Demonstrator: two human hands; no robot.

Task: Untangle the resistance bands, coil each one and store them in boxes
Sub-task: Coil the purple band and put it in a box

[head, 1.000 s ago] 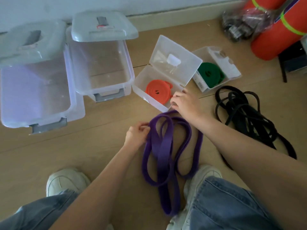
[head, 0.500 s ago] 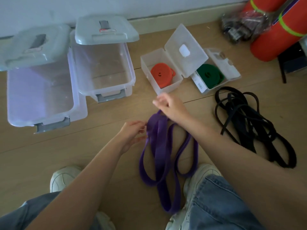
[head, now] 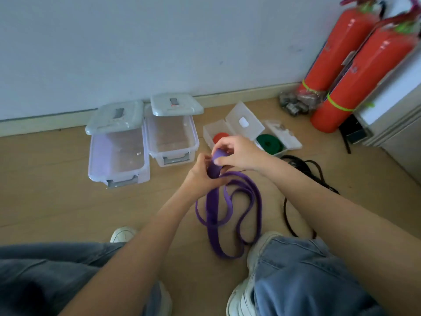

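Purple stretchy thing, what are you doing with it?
A person is starting to roll up the purple resistance band: both the left hand and right hand grip one end, the rest trailing on the floor. The orange band and green band sit coiled in small boxes. The black band lies loose.

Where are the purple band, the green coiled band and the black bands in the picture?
purple band [head: 211,206]: head view, on the wide flat strand below the hands.
green coiled band [head: 269,143]: head view, on the top of the coil.
black bands [head: 307,167]: head view, on a loop on the floor.
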